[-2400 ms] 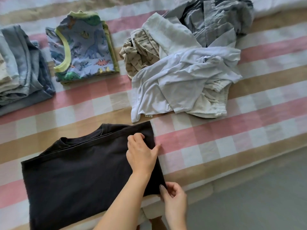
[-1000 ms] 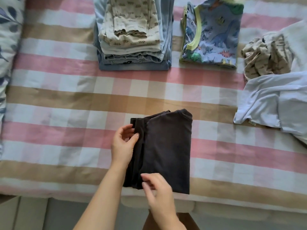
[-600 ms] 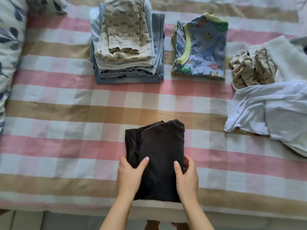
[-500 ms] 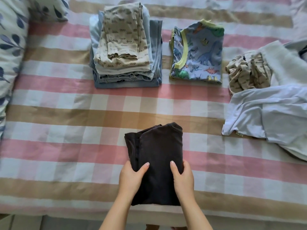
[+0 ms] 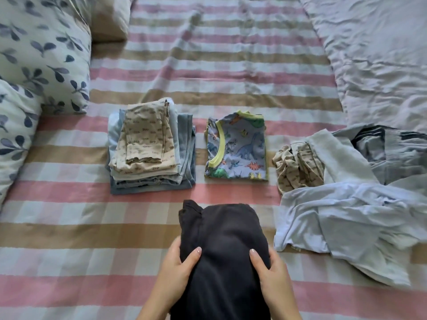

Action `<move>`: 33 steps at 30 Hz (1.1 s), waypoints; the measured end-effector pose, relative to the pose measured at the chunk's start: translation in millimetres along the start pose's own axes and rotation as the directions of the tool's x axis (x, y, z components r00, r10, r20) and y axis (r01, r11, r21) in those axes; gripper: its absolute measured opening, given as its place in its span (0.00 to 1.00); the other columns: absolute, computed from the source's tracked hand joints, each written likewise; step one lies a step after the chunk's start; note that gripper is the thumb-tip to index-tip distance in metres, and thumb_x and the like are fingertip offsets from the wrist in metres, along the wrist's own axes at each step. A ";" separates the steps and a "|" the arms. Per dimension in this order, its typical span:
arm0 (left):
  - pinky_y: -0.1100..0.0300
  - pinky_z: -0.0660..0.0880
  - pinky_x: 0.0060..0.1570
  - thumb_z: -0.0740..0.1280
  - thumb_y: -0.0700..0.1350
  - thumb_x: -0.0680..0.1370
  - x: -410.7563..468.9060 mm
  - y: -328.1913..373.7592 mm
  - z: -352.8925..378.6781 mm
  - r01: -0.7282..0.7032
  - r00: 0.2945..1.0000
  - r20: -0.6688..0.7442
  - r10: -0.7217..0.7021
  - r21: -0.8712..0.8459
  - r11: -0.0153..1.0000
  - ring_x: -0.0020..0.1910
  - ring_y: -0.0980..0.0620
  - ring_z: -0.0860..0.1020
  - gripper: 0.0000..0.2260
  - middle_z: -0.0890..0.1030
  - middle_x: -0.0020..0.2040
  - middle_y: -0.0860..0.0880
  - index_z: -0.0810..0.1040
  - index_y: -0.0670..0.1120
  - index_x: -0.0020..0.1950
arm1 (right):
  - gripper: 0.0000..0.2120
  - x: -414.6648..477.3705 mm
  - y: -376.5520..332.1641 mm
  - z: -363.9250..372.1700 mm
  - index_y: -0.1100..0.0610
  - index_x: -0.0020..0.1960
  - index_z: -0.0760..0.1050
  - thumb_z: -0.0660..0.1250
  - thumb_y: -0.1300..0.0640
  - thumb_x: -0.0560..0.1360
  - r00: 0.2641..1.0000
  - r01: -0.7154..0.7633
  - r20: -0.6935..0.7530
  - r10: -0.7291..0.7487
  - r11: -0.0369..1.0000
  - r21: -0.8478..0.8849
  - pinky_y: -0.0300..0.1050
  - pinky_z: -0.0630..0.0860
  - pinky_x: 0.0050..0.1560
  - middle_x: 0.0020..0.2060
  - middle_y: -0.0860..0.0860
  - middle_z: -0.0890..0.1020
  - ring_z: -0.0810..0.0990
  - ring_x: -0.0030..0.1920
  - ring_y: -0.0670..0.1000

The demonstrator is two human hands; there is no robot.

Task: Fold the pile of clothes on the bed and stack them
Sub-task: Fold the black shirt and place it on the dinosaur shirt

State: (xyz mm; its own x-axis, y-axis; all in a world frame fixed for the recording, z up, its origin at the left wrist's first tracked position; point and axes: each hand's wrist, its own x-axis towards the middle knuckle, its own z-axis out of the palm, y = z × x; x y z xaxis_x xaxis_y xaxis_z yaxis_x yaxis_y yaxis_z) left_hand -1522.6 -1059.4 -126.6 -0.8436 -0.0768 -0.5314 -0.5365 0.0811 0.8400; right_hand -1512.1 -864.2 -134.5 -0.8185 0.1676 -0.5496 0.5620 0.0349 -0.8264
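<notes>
Two white pillows printed with dark blue leaves lie along the left edge, the larger leaf-print pillow [image 5: 44, 49] farther back and the second leaf-print pillow [image 5: 16, 135] just in front of it, touching. A plain beige cushion [image 5: 111, 19] sits tucked behind the larger one. A crumpled pale grey-blue quilt [image 5: 374, 56] fills the far right corner. A checked sheet [image 5: 69, 227] in pink, tan and white lies beneath them all.

folded stack [image 5: 151, 153] far centre-left | folded shirt [image 5: 238, 148] just right of it | unfolded pile [image 5: 346, 199] at right | folded garment [image 5: 221, 245] near centre | pillows [image 5: 41, 54] far left
</notes>
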 end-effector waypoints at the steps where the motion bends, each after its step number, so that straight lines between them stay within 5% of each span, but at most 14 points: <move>1: 0.71 0.74 0.47 0.67 0.38 0.76 17.0 15.4 8.5 -0.053 0.999 -0.003 0.053 0.027 0.998 0.51 0.62 0.79 0.12 0.82 0.50 0.60 0.76 0.53 0.55 | 0.09 16.3 -14.8 -6.5 0.47 0.52 0.77 0.65 0.59 0.76 0.999 0.043 -0.018 -0.043 0.999 -0.004 0.32 0.75 0.48 0.46 0.41 0.84 0.81 0.49 0.39; 7: 0.68 0.72 0.54 0.67 0.39 0.76 143.5 107.0 47.9 -0.324 0.945 -0.008 0.326 0.079 0.943 0.53 0.61 0.78 0.12 0.80 0.53 0.55 0.74 0.50 0.57 | 0.06 144.9 -114.2 -25.8 0.50 0.49 0.75 0.64 0.60 0.76 0.940 0.329 -0.064 -0.335 0.940 -0.097 0.34 0.74 0.47 0.45 0.45 0.82 0.80 0.47 0.44; 12: 0.75 0.72 0.46 0.66 0.40 0.76 250.7 139.3 65.4 -0.381 0.919 -0.076 0.386 0.074 0.922 0.47 0.62 0.76 0.10 0.78 0.49 0.56 0.73 0.48 0.57 | 0.03 251.2 -157.0 -14.8 0.52 0.47 0.74 0.64 0.59 0.77 0.894 0.428 -0.073 -0.442 0.891 -0.150 0.29 0.73 0.41 0.40 0.43 0.79 0.77 0.41 0.39; 17: 0.53 0.73 0.58 0.66 0.44 0.77 312.0 120.2 67.9 -0.177 0.976 -0.091 0.199 0.213 0.961 0.56 0.46 0.76 0.15 0.78 0.57 0.44 0.72 0.40 0.61 | 0.06 311.0 -136.2 -3.7 0.56 0.54 0.74 0.61 0.58 0.78 0.954 0.284 -0.063 -0.294 0.950 -0.130 0.44 0.74 0.50 0.46 0.49 0.78 0.77 0.48 0.49; 22: 0.69 0.73 0.40 0.71 0.51 0.73 288.5 98.4 55.3 -0.077 0.997 0.023 0.073 0.267 0.961 0.50 0.54 0.79 0.21 0.79 0.53 0.51 0.71 0.46 0.61 | 0.06 302.0 -94.6 -8.8 0.56 0.53 0.75 0.63 0.56 0.78 0.996 0.083 -0.017 -0.085 0.992 -0.093 0.43 0.76 0.50 0.47 0.51 0.80 0.79 0.46 0.48; 25: 0.61 0.77 0.44 0.74 0.43 0.70 263.2 91.5 47.8 -0.017 1.000 -0.001 0.018 0.298 0.955 0.49 0.52 0.80 0.24 0.80 0.51 0.49 0.70 0.45 0.62 | 0.06 278.4 -74.9 -17.0 0.59 0.51 0.76 0.64 0.58 0.77 0.999 0.052 0.013 -0.051 0.991 -0.126 0.47 0.77 0.49 0.46 0.54 0.81 0.80 0.45 0.51; 28: 0.61 0.78 0.32 0.71 0.36 0.72 244.0 84.1 44.5 0.025 0.999 -0.051 -0.012 0.260 0.965 0.39 0.51 0.81 0.16 0.81 0.45 0.46 0.72 0.42 0.58 | 0.06 255.7 -59.1 -23.6 0.61 0.51 0.76 0.63 0.59 0.77 1.000 0.010 0.025 -0.007 0.992 -0.125 0.45 0.78 0.35 0.43 0.56 0.83 0.82 0.36 0.51; 30: 0.61 0.76 0.27 0.68 0.35 0.74 236.0 78.3 43.6 0.058 0.996 -0.073 -0.044 0.213 0.975 0.32 0.48 0.81 0.11 0.81 0.44 0.41 0.73 0.38 0.55 | 0.07 247.3 -50.5 -24.7 0.61 0.50 0.74 0.62 0.58 0.78 0.997 -0.066 0.029 0.070 0.992 -0.109 0.37 0.69 0.20 0.36 0.57 0.82 0.79 0.23 0.48; 33: 0.63 0.74 0.24 0.66 0.37 0.76 228.6 68.9 45.1 0.108 0.985 -0.149 -0.083 0.165 0.980 0.27 0.47 0.78 0.08 0.79 0.42 0.37 0.72 0.35 0.52 | 0.08 242.3 -39.9 -26.9 0.62 0.51 0.72 0.61 0.56 0.78 0.992 -0.123 0.004 0.124 0.984 -0.133 0.35 0.65 0.18 0.28 0.55 0.79 0.74 0.19 0.47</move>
State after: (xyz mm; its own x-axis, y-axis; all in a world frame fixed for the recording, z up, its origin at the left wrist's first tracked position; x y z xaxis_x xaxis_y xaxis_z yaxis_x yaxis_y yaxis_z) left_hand -1753.4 -1026.5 -195.2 -0.7833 -0.2302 -0.5774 -0.6205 0.2349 0.7482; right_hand -1729.7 -798.6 -231.4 -0.7428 0.1671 -0.6483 0.6689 0.1444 -0.7292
